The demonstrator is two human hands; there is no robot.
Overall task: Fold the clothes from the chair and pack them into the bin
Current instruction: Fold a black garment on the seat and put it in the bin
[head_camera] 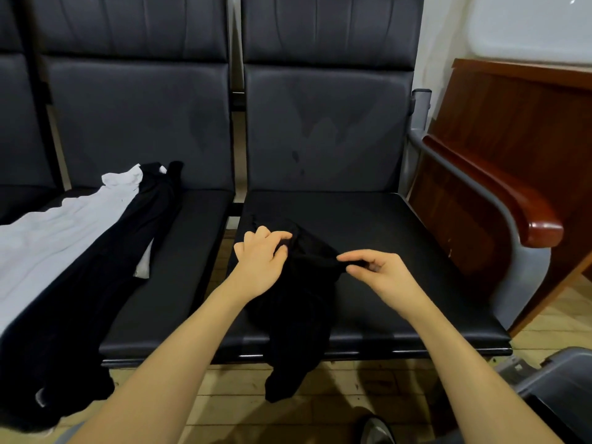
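A black garment (298,318) lies bunched on the right seat (400,251) of a dark bench, and its lower end hangs over the front edge toward the floor. My left hand (261,261) grips the cloth near its upper left edge with curled fingers. My right hand (378,272) pinches a fold of the same garment between thumb and fingertips, just to the right. On the left seat lie another black garment (105,270) and a white garment (48,241), spread out and draped over the front edge. A grey bin (557,379) shows at the bottom right corner.
A wooden armrest (499,193) on a grey metal frame bounds the right seat. Behind it stands a dark wooden panel (528,116). The floor (352,389) below the bench is light wood. A dark shoe (376,431) shows at the bottom edge.
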